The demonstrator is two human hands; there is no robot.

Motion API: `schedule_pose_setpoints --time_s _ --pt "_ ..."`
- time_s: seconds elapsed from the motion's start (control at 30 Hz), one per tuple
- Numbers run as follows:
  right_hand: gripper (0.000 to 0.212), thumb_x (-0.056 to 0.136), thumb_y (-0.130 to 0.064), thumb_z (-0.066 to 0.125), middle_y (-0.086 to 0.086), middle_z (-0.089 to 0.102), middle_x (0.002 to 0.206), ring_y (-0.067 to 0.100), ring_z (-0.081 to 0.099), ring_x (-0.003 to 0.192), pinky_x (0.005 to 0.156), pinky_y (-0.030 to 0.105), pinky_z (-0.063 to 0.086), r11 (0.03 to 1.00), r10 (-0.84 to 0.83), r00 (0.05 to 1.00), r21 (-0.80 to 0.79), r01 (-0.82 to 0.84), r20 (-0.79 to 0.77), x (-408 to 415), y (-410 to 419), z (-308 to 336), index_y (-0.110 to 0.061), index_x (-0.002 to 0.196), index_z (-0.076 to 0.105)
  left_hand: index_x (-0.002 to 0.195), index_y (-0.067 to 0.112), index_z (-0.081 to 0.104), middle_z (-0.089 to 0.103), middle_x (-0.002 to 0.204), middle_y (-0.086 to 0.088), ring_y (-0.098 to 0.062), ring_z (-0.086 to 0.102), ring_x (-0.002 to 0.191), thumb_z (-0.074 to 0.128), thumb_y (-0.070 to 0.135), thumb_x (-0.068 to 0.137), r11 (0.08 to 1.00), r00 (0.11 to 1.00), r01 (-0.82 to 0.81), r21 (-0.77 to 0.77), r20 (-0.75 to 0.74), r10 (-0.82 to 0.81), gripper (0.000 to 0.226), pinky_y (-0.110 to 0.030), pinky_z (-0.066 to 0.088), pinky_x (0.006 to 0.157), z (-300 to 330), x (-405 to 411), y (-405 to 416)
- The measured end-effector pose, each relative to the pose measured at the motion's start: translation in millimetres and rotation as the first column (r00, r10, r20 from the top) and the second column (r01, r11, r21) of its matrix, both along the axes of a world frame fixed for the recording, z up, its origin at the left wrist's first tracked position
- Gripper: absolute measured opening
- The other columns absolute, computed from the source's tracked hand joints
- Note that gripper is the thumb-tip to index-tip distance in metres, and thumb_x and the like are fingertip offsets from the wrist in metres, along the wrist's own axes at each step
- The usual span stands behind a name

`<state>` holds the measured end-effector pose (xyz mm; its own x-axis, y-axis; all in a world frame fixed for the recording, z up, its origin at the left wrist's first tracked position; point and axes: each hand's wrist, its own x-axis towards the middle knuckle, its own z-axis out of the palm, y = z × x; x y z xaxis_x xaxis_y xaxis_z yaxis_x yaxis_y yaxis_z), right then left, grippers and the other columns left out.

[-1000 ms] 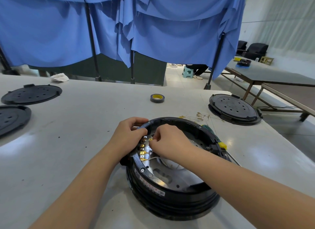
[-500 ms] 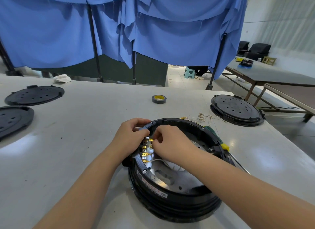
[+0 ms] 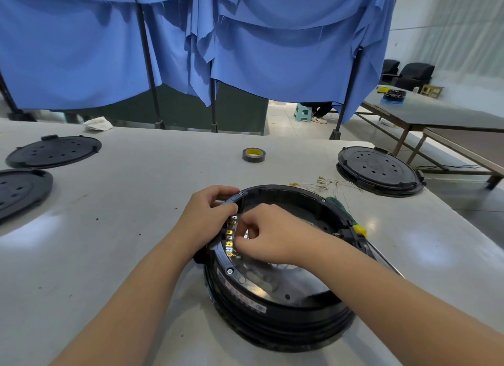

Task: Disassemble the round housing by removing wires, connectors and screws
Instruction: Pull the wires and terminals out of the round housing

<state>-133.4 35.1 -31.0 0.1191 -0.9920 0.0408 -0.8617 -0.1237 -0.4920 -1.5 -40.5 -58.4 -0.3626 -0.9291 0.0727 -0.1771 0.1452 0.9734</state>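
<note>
- You're bracing the round housing [image 3: 278, 297] with your left hand [image 3: 207, 218]: fingers curling over the housing's far-left rim, thumb side on the outer wall. Likely reason: stopping the housing from sliding while the other hand is pulling.
- Your right hand [image 3: 270, 236] is reaching inside the housing, fingertips pinching at the lower end of the row of brass terminals [image 3: 230, 239] on the housing's inner left wall. Looks like it's gripping one connector or its wire; the pinched piece itself is hidden by the fingers, so I can't tell which.
- The housing is sitting flat on the tabletop [image 3: 136, 229], open side up, right in front of you. That's giving you straight access down to the terminals.
- Inside the housing: a metal plate [image 3: 272, 284] covering the floor, thin pale wires [image 3: 261, 264] trailing from the terminals toward its centre. Several terminals above your pinch are looking bare.
- Rim screws [image 3: 230, 270] are still sitting in the housing's rim, so I'm judging the screw step isn't done yet.
- A bundle of loose wires [image 3: 321, 184] with brass ends is lying on the tabletop just beyond the housing, probably parked there out of the way.
- A green-and-yellow screwdriver [image 3: 351, 221] is lying against the housing's right side, within reach for the screws.
- A tape roll [image 3: 253, 155] is further beyond the housing; black round covers [image 3: 53, 151] are lying well left of it and one to its far right.
</note>
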Motion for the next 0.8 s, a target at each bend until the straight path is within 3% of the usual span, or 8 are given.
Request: schedule_pose_setpoints --time_s 0.23,0.57,0.8 --pt "0.015 0.081 -0.026 0.054 -0.005 0.054 0.065 0.013 0.049 0.061 0.054 0.027 0.036 0.99 0.047 0.999 0.133 -0.043 -0.025 3.3 -1.5 -2.5 -0.021 0.068 0.051 0.1 0.029 0.069 0.074 0.091 -0.006 -0.017 0.069 0.074 0.062 0.004 0.085 1.0 1.0 -0.002 -0.004 0.006 0.002 0.03 -0.026 0.052 0.065 -0.8 0.3 -0.6" --pt "0.014 0.08 -0.029 0.053 0.0 0.057 0.071 0.017 0.053 0.067 0.06 0.032 0.043 0.989 -0.006 0.999 0.15 0.011 -0.035 2.7 -0.4 -4.2 -0.018 0.071 0.052 0.099 0.03 0.069 0.074 0.09 -0.004 -0.017 0.069 0.077 0.062 0.004 0.085 1.0 1.0 -0.003 -0.021 0.012 0.003 0.031 -0.029 0.055 0.072 -1.7 0.3 -2.0" --pt "0.009 0.078 -0.023 0.057 -0.01 0.051 0.061 0.002 0.048 0.056 0.051 0.022 0.032 0.999 0.029 0.999 0.023 -0.03 0.023 0.2 5.0 1.9 -0.028 0.078 0.05 0.098 0.033 0.069 0.073 0.087 0.002 -0.003 0.068 0.07 0.062 0.005 0.084 0.999 1.0 0.0 -0.041 0.023 0.001 0.032 -0.014 0.048 0.062 -0.4 0.6 -0.6"
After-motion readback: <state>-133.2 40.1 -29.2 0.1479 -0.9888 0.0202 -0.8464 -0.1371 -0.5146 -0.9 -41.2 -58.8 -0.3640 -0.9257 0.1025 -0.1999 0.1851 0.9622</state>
